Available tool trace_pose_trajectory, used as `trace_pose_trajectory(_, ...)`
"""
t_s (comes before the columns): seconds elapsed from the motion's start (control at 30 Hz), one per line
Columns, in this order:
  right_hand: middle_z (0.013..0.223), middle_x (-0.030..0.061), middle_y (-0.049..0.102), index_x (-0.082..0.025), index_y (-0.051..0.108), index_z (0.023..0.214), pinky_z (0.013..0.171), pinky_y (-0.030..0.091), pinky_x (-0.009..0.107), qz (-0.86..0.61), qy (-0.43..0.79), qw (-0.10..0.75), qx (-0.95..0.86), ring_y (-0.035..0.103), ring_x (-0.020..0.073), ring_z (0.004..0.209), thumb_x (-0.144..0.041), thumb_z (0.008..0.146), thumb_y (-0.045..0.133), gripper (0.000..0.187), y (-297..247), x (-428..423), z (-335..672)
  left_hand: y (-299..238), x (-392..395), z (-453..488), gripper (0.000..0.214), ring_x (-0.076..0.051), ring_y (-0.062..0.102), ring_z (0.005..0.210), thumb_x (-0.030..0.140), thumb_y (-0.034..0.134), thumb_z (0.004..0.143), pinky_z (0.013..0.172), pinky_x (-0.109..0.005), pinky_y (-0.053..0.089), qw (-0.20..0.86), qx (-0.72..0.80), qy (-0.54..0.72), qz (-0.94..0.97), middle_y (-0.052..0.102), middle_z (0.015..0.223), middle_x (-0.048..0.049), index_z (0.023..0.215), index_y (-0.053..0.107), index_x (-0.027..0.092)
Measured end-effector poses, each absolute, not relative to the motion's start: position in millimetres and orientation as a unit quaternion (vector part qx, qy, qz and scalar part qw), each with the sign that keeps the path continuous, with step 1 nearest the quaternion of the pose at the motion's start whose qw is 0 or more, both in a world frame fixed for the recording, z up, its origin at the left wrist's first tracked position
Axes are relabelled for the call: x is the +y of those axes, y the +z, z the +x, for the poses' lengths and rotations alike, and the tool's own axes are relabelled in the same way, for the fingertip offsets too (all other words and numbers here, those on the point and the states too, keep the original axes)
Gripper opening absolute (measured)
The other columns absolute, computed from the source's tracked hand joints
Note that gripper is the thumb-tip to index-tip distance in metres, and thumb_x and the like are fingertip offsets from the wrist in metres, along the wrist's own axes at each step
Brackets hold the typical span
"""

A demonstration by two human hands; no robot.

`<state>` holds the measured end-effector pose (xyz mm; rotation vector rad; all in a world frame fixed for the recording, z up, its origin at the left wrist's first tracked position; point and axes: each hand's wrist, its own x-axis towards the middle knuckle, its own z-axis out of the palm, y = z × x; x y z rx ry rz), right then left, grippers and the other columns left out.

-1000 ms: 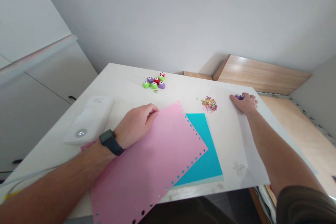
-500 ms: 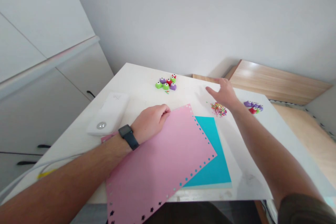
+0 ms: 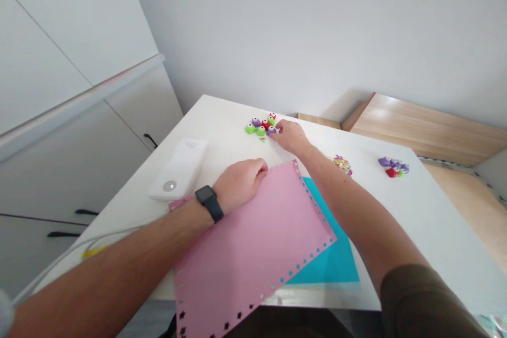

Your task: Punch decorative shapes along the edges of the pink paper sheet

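My left hand, with a dark watch on the wrist, is closed on the far edge of a pink sheet of paper. Star and other small shapes are punched along the sheet's borders. Beneath it lies blue paper. My right hand is at the group of small craft punches at the back of the table, its thumb and fingers apart beside a purple craft punch; whether they touch it is unclear. Green craft punches and a red one stand in the same group.
A heap of colourful punched bits lies partly behind my right forearm. More craft punches stand at the right. On the left are a white box-shaped device and a white cable. The white table meets the wall behind.
My right hand has moved left, from above the punched bits to the craft punches at the back. My left hand still holds the pink paper. The view has shifted slightly.
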<state>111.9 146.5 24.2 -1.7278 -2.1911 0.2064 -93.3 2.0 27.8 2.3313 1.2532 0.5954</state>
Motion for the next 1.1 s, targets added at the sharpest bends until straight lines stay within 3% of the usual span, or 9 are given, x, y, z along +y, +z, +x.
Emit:
trace_pose_trajectory(0.13,0.105,0.011,0.074,-0.021,0.068,0.1,0.092,0.048,0.042,-0.6,0.089,0.184,-0.773,0.065,0.0284,0.1,-0.041,0.087,0.073,0.025,30,142,114,27,2,-93,0.023,-0.025,0.069,0.09,0.028,0.044,0.103,0.079,-0.037,0.049,0.213,0.45,0.211,0.841,0.074,0.097,-0.0075,0.099,0.065,0.021)
trace_pose_trajectory(0.3,0.101,0.0053,0.073,-0.024,0.058,0.108,0.08,0.05,0.035,-0.584,0.125,0.227,-0.769,0.065,0.0209,0.087,-0.043,0.094,0.065,0.025,45,112,135,27,3,-94,0.023,-0.025,0.068,0.09,0.029,0.043,0.103,0.078,-0.037,0.048,0.214,0.448,0.212,0.842,0.074,0.097,-0.0072,0.099,0.065,0.022)
trace_pose_trajectory(0.47,0.096,0.0016,0.071,-0.026,0.055,0.106,0.076,0.052,0.035,-0.541,0.267,0.341,-0.721,0.063,0.018,0.082,-0.044,0.089,0.072,0.03,61,59,175,27,3,-93,0.024,-0.025,0.068,0.09,0.031,0.044,0.103,0.078,-0.037,0.048,0.21,0.454,0.205,0.841,0.074,0.097,-0.0069,0.1,0.066,0.022)
trace_pose_trajectory(0.6,0.106,0.0035,0.071,-0.027,0.063,0.114,0.078,0.052,0.035,-0.499,0.403,0.329,-0.693,0.064,0.0182,0.089,-0.048,0.089,0.076,0.035,69,10,210,29,2,-92,0.025,-0.024,0.069,0.091,0.031,0.044,0.102,0.077,-0.036,0.048,0.206,0.461,0.2,0.84,0.075,0.097,-0.0067,0.101,0.066,0.022)
trace_pose_trajectory(0.73,0.083,-0.0021,0.064,-0.029,0.059,0.121,0.062,0.045,0.03,-0.498,0.501,0.297,-0.642,0.059,0.0153,0.072,-0.044,0.091,0.076,0.038,68,-27,237,30,2,-93,0.025,-0.024,0.069,0.091,0.032,0.043,0.102,0.077,-0.036,0.047,0.209,0.464,0.204,0.836,0.075,0.097,-0.0055,0.101,0.066,0.022)
trace_pose_trajectory(0.8,0.085,-0.002,0.062,-0.031,0.057,0.122,0.059,0.043,0.029,-0.491,0.546,0.29,-0.613,0.058,0.0147,0.071,-0.041,0.092,0.075,0.037,65,-39,244,30,3,-94,0.024,-0.024,0.069,0.091,0.032,0.044,0.102,0.078,-0.036,0.047,0.208,0.47,0.208,0.832,0.075,0.099,-0.0047,0.102,0.066,0.023)
trace_pose_trajectory(0.97,0.088,-0.0013,0.058,-0.031,0.055,0.117,0.055,0.035,0.027,-0.459,0.605,0.316,-0.569,0.05,0.0137,0.069,-0.04,0.088,0.081,0.04,55,-52,250,31,4,-95,0.022,-0.024,0.07,0.092,0.034,0.047,0.101,0.079,-0.035,0.048,0.202,0.483,0.207,0.827,0.076,0.099,-0.003,0.103,0.066,0.024)
trace_pose_trajectory(1.1,0.082,-0.0012,0.061,-0.029,0.057,0.109,0.053,0.032,0.027,-0.478,0.602,0.298,-0.566,0.049,0.0132,0.065,-0.048,0.096,0.069,0.026,51,-56,250,32,4,-96,0.024,-0.024,0.071,0.095,0.038,0.047,0.101,0.081,-0.035,0.049,0.202,0.499,0.202,0.818,0.077,0.103,-0.0025,0.106,0.066,0.025)
